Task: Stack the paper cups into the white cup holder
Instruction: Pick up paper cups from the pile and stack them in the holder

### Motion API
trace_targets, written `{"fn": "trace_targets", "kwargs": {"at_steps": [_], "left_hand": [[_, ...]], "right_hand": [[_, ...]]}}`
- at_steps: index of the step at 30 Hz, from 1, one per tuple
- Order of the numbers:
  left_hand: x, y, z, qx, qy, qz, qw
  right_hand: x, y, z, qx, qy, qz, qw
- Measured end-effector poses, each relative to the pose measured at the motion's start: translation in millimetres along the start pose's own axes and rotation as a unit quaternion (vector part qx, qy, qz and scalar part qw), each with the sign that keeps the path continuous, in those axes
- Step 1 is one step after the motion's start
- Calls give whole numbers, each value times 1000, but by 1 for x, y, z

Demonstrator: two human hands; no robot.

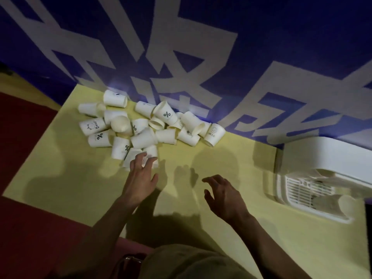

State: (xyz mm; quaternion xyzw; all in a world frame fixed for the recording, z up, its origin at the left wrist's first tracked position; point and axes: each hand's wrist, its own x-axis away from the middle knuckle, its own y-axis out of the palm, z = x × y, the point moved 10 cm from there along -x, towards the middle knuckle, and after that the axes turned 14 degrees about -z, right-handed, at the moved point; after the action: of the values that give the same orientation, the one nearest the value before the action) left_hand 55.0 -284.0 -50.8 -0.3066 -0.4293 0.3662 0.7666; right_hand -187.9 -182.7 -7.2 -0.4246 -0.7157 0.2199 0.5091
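Observation:
Several white paper cups (pixel 145 125) lie tipped over in a loose pile on the yellow table (pixel 80 174), close to the wall. My left hand (pixel 141 178) reaches to the near edge of the pile, its spread fingers at the nearest cup (pixel 151 153); whether they touch it is unclear. My right hand (pixel 223 194) hovers over the bare table right of the pile, fingers loosely curved, holding nothing. The white cup holder (pixel 302 192) lies at the right edge of the table, with a cup (pixel 345 204) at its near end.
A blue wall with large white characters (pixel 181 57) stands directly behind the pile. A white box-shaped unit (pixel 330 158) sits above the holder at the far right. Dark red floor (pixel 24 137) borders the table on the left and near side.

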Motion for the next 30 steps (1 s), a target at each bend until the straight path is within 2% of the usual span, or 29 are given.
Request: {"fn": "trace_targets", "kwargs": {"at_steps": [5, 11, 14, 17, 21, 25, 30], "left_hand": [[-39, 18, -8, -40, -19, -38, 998], [-59, 35, -6, -41, -33, -26, 998], [-58, 40, -1, -45, 9, -3, 999], [-54, 47, 6, -25, 63, 6, 998], [-41, 55, -3, 12, 10, -28, 999], [-27, 51, -14, 39, 5, 0, 999], [-7, 36, -17, 81, 60, 21, 995]], "right_hand": [[-29, -7, -22, 8, -13, -7, 1000], [-52, -19, -22, 33, 13, -12, 999], [-70, -24, -24, 35, 10, -16, 999], [-99, -32, -42, 24, -29, -9, 999], [-145, -39, -81, 26, -79, 13, 996], [-186, -42, -110, -3, -37, 51, 998], [-221, -23, -123, -60, 23, 21, 998]]}}
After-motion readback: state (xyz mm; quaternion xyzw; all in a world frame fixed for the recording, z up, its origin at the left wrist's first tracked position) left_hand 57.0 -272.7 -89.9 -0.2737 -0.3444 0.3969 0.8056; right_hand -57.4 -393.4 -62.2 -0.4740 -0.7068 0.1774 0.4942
